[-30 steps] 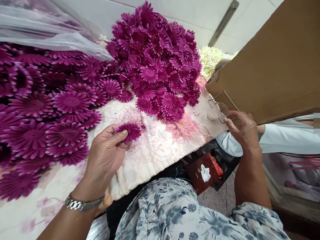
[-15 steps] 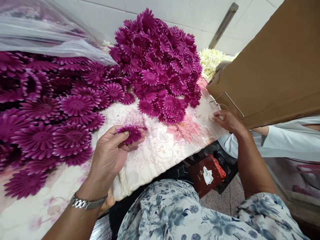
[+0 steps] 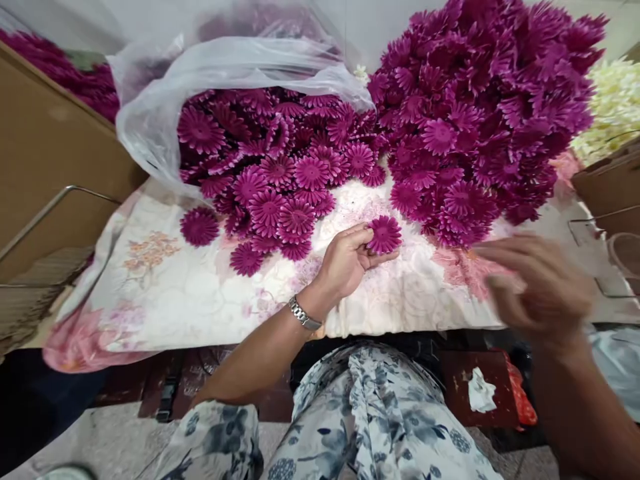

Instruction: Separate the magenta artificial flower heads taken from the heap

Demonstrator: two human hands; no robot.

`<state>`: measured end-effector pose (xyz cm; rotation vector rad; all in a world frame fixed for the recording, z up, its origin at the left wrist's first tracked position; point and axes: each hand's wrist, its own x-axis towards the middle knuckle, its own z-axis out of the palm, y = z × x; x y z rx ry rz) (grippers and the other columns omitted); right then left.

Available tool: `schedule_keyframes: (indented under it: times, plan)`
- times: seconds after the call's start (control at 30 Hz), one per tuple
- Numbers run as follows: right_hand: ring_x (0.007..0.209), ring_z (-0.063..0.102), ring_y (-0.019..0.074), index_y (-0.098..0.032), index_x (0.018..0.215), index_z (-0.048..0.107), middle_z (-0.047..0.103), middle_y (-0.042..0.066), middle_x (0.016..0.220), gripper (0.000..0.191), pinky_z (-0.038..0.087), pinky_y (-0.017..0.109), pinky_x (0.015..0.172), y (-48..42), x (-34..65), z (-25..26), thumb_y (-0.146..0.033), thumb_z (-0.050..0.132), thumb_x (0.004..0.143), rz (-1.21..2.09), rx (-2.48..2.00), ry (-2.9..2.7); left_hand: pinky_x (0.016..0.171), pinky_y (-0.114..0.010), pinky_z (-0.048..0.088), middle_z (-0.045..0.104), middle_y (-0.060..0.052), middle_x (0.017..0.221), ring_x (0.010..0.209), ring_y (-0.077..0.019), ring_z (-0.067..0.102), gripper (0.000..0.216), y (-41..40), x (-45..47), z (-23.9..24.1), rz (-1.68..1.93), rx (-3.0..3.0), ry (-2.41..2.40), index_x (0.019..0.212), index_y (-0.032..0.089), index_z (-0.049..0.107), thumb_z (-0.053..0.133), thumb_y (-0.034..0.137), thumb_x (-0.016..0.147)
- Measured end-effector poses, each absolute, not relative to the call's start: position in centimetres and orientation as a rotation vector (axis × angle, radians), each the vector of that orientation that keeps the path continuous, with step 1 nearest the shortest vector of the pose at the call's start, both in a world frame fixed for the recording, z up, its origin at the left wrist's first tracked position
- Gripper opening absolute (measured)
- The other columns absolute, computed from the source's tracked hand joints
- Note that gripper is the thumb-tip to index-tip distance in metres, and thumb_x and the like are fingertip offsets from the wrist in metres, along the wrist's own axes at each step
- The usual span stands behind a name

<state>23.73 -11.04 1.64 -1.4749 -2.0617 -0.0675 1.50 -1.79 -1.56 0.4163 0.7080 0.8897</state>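
My right hand [image 3: 543, 287], lost in a blur
I can't tell whether its smeared fingers hold anything, and its forearm [image 3: 595, 407] is cut off at lower right. The purple flower [image 3: 385, 235] hides part of the fingers of my left hand [image 3: 345, 263]. The top edge crops the flower mound [image 3: 480, 113]; the plastic bag [image 3: 240, 61] (cloudy stuff) veils blossoms; the left edge cuts the cardboard box [image 3: 55, 127].

A pale wall [image 3: 361, 30] is standing along the far side of the table [image 3: 230, 300], whose floral cloth [image 3: 145, 287] is draping over the near edge, while grey floor [image 3: 113, 430] is showing at near left and pale light is falling across the cloth
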Motion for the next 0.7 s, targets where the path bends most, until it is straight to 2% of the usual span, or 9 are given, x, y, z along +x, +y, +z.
schedule_keyframes:
  times: [0.03,0.1,0.17,0.27,0.37,0.47,0.6,0.7]
  plan:
    - [0.084,0.064,0.0266,-0.032,0.118,0.056,0.071,0.005,0.096,0.036,0.047,0.049,0.083,-9.7,21.5,1.1,-0.027,0.058,0.082,-0.164,-1.253,-2.117,0.077,-0.037,0.056,0.048,0.004,0.061,0.059,-0.0065,0.051,0.017,-1.8,1.5,-1.6,0.880,0.423,0.715,0.059,0.014,0.045,0.057,0.008,0.070]
    - [0.094,0.065,0.0245,-0.028,0.119,0.055,0.071,0.006,0.107,0.037,0.048,0.047,0.089,-7.5,18.2,-0.2,-0.030,0.058,0.082,-0.243,-1.134,-2.234,0.065,-0.027,0.054,0.048,0.004,0.061,0.057,-0.0065,0.050,0.017,-1.8,1.6,-1.7,0.875,0.425,0.725,0.060,0.015,0.045,0.058,0.010,0.069]
    - [0.102,0.063,0.0238,-0.023,0.121,0.055,0.069,0.008,0.115,0.037,0.046,0.047,0.095,-6.2,16.3,-1.5,-0.031,0.057,0.085,-0.299,-1.126,-2.345,0.052,-0.019,0.044,0.045,0.005,0.057,0.052,-0.0051,0.046,0.019,-1.7,1.7,-1.9,0.901,0.401,0.736,0.060,0.016,0.043,0.059,0.010,0.066]
    - [0.108,0.060,0.0240,-0.019,0.123,0.055,0.066,0.010,0.122,0.038,0.042,0.048,0.099,-6.1,15.8,-2.8,-0.028,0.057,0.086,-0.349,-1.127,-2.418,0.043,-0.016,0.030,0.037,0.006,0.052,0.045,-0.0033,0.038,0.023,-1.4,1.7,-2.1,0.963,0.376,0.746,0.058,0.017,0.039,0.059,0.008,0.064]
    - [0.111,0.059,0.0236,-0.019,0.123,0.057,0.066,0.009,0.122,0.040,0.041,0.047,0.101,-6.7,16.5,-3.1,-0.023,0.061,0.083,-0.337,-1.089,-2.426,0.045,-0.017,0.028,0.036,0.006,0.052,0.046,-0.0033,0.034,0.020,-1.2,1.6,-2.1,1.005,0.398,0.786,0.059,0.016,0.042,0.058,0.006,0.065]
    - [0.104,0.062,0.0224,-0.023,0.119,0.060,0.069,0.008,0.116,0.036,0.045,0.045,0.095,-6.6,17.1,-2.7,-0.023,0.060,0.083,-0.179,-1.101,-2.327,0.049,-0.018,0.032,0.040,0.006,0.053,0.048,-0.0045,0.035,0.015,-1.3,1.6,-2.0,1.021,0.434,0.841,0.060,0.016,0.047,0.058,0.010,0.068]
    - [0.081,0.065,0.0179,-0.022,0.102,0.067,0.073,0.006,0.089,0.021,0.051,0.035,0.075,-5.2,16.8,-1.7,-0.021,0.053,0.087,0.018,-1.224,-2.070,0.060,-0.021,0.042,0.053,0.003,0.061,0.058,-0.0067,0.046,0.007,-1.6,1.7,-2.0,0.977,0.571,0.776,0.064,0.015,0.058,0.059,0.015,0.070]
    - [0.078,0.063,0.0182,-0.020,0.093,0.067,0.069,0.005,0.081,0.016,0.051,0.033,0.071,-4.0,16.1,-1.6,-0.024,0.053,0.087,0.039,-1.339,-2.016,0.062,-0.022,0.044,0.054,0.002,0.063,0.062,-0.0081,0.050,0.005,-1.7,1.7,-2.1,0.910,0.603,0.741,0.065,0.015,0.060,0.061,0.017,0.069]
